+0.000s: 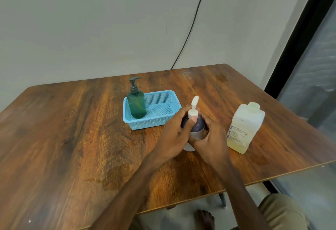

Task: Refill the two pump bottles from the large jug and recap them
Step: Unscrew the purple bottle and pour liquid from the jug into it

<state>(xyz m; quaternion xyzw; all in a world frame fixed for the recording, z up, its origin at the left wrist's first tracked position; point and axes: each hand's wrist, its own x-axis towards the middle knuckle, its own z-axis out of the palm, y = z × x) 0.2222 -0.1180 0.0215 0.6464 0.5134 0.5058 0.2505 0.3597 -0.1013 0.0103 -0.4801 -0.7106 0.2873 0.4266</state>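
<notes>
Head view shows both hands closed on the purple pump bottle [199,125], which stands near the middle of the bench [72,138]. The right hand [212,138] wraps the bottle's body, apparently to keep it from turning. The left hand [174,131] curls round the collar of the white pump [193,108], thumb against its base, a grip that suits twisting. Whether the pump is being loosened or tightened cannot be told. The large jug [244,129] stands close by toward the right edge, within easy reach for pouring, its cap seemingly on and a little yellowish liquid at its bottom. The green pump bottle [136,105] waits upright in the left end of the blue basket [151,123], toward the far edge. The hands hide the purple bottle's lower body, and its fill level is unreadable.
</notes>
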